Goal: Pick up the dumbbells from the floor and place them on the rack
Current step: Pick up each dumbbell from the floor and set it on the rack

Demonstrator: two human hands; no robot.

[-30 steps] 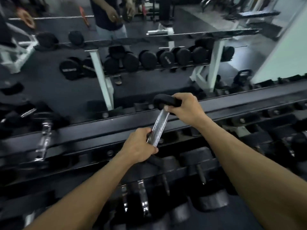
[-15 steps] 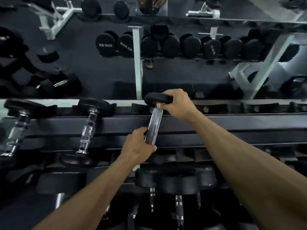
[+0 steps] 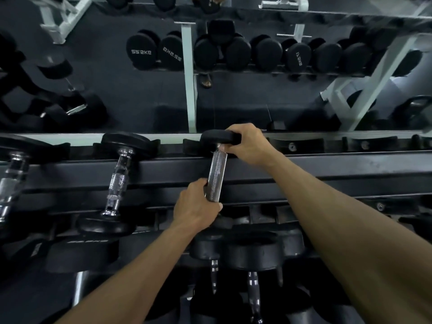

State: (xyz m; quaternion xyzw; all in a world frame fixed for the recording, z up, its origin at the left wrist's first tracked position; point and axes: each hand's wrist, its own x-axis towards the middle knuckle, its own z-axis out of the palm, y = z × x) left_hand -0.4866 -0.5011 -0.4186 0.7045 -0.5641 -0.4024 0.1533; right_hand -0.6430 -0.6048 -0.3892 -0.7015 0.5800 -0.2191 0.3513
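Both hands hold one dumbbell with black rubber heads and a knurled chrome handle (image 3: 216, 175) over the top tier of the black steel dumbbell rack (image 3: 327, 169); the handle runs away from the person, tilted slightly to the right at its far end; the left hand (image 3: 196, 206) has its fingers and thumb wrapped round the near end of the handle, hiding most of the near head below it; the right hand (image 3: 247, 145) curls over the far head, its thumb lying against the collar where handle meets head; the far head sits at the rack's rear rail, though whether it already rests in a cradle there I cannot tell.

To the left on the same tier lies a second chrome-handled dumbbell with black heads (image 3: 118, 181), its handle crossing the gap between the rails; further left, at the frame edge, a third dumbbell with a shiny handle (image 3: 10, 183) lies the same way; just below the hands, on the lower tier, several larger black round-headed dumbbells (image 3: 252, 253) sit close together with short chrome handles pointing toward the person.

Behind the rack stands a wall mirror (image 3: 140, 101); it reflects a white-framed rack (image 3: 189, 78) loaded with a row of black dumbbells, two showing reversed weight lettering.
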